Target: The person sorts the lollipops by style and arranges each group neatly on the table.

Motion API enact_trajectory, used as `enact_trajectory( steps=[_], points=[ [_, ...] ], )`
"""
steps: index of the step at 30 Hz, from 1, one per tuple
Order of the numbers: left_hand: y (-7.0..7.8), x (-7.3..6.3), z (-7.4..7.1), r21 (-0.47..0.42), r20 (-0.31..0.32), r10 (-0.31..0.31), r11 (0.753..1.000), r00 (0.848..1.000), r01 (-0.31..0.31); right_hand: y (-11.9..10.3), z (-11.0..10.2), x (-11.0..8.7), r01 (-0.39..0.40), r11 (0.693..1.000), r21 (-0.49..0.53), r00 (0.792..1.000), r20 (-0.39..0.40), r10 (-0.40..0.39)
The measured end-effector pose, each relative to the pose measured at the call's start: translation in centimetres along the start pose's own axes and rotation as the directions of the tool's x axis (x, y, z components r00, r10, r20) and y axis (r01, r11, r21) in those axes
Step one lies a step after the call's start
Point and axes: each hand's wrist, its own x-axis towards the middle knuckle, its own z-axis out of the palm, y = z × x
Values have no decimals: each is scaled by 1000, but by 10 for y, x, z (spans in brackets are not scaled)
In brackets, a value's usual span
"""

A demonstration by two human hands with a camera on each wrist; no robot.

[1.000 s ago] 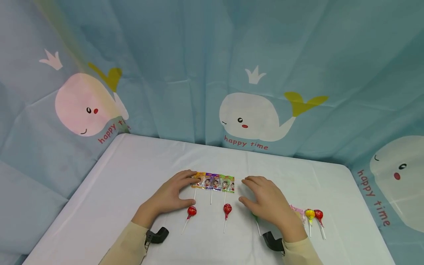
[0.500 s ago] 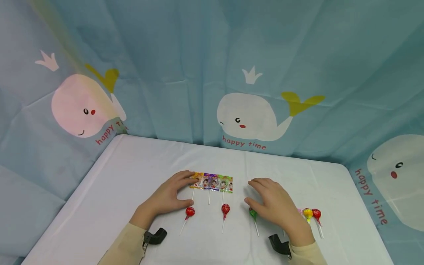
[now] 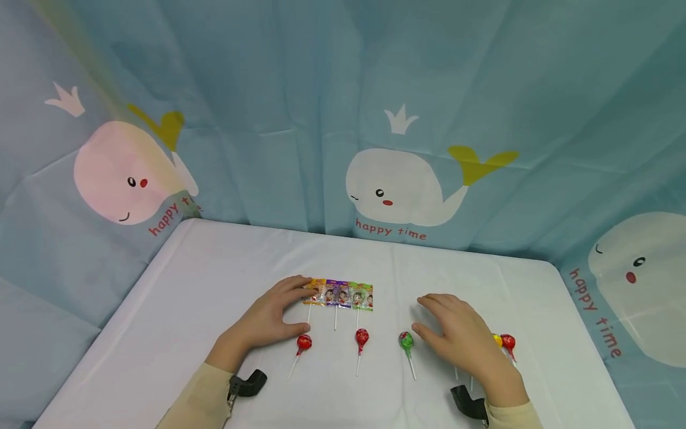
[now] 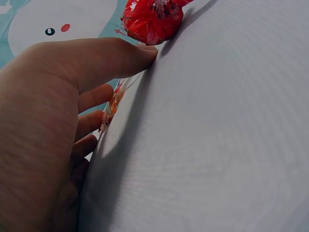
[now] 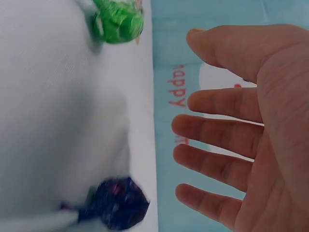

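Observation:
My left hand (image 3: 268,316) lies at the left end of a row of flat-wrapped lollipops, its fingertips over the orange one (image 3: 317,293). Beside that one are a purple (image 3: 337,294) and a green flat-wrapped lollipop (image 3: 362,296). The left thumb tip is right at a round red lollipop (image 3: 304,342); the left wrist view shows this red wrapper (image 4: 152,21) too. My right hand (image 3: 463,336), fingers spread and holding nothing, is above the table, right of a round green lollipop (image 3: 406,340). A dark blue lollipop (image 5: 120,203) shows below it in the right wrist view.
Another round red lollipop (image 3: 362,337) lies mid-table. At the right, a yellow (image 3: 498,339) and a red lollipop (image 3: 508,341) are partly hidden by the right hand. The white-covered table (image 3: 214,262) ends against a blue whale-print curtain (image 3: 300,167).
My right hand has moved right, uncovering the round green lollipop and covering more of the right-hand group. The left hand stays by the orange one. The head view has shifted slightly.

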Motion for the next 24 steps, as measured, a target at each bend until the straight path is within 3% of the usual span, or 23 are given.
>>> enact_trajectory(
  steps=[24],
  points=[
    [-2, 2, 3, 3, -21, 23, 1000, 1000, -23, 32, -13, -45, -44, 999, 27, 999, 29, 43]
  ],
)
